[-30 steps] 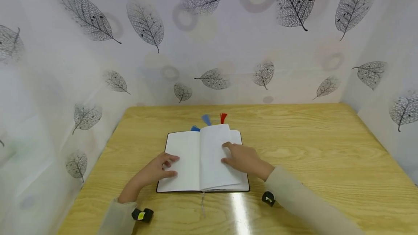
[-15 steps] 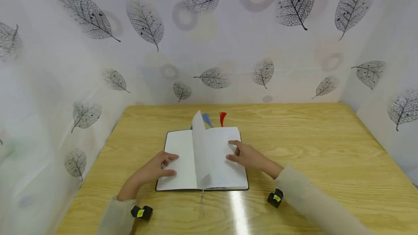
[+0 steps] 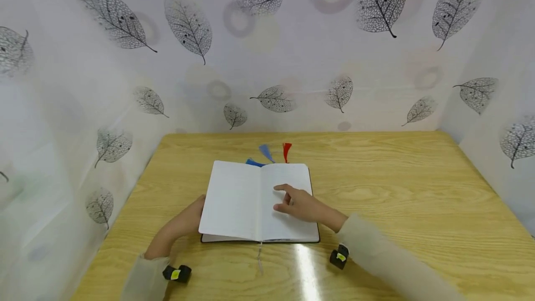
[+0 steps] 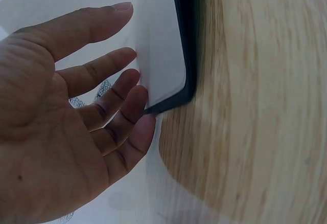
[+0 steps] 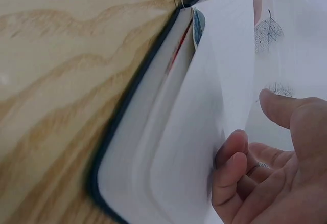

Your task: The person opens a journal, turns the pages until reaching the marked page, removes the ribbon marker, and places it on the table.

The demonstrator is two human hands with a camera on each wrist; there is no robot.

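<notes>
An open notebook with a dark cover lies in front of me, its visible pages white. A turned page sits over the left half, slightly raised above the sheets below. At the left edge is my left hand, its fingertips hidden behind this page in the head view. In the left wrist view the loosely bent fingers of my left hand reach the cover corner, pinching nothing. My right hand is over the right page, index finger out and other fingers loosely bent; it holds nothing.
Past the notebook's top edge stick out a dark blue tassel, a light blue tassel and a red tassel. A thin ribbon trails from the bottom. Leaf-patterned cloth surrounds the wooden table.
A page has swung from the right side over to the left half. My left hand has drawn back to the left edge; my right hand first went right, then back left.
</notes>
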